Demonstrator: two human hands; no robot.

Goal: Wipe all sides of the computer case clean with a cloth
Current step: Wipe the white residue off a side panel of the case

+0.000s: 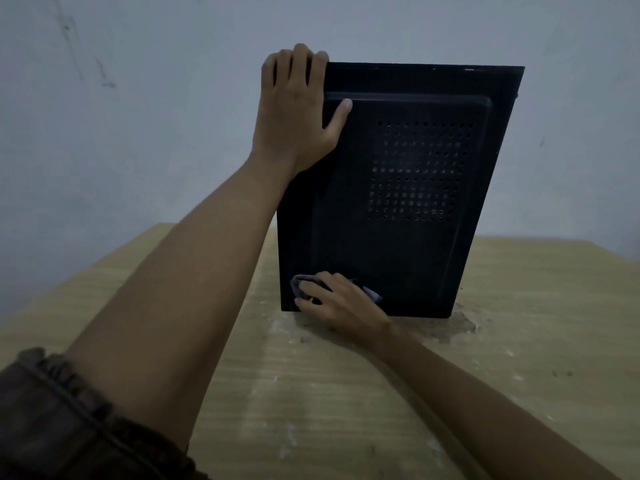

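one broad side in work: computer case [398, 202] upright on the counter [346, 393], its top corner gripped under the left hand [298, 109] fingers [299, 64], cloth [372, 294] bunched beneath the right hand [341, 301] fingers [311, 292] at the panel's bottom corner; judged mid-task, other sides unseen.

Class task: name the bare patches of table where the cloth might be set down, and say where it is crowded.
Bare table lies right of the computer case, and nearer, between the left forearm and right forearm. Crowded: the case's lower left corner, where the right hand holds the cloth.
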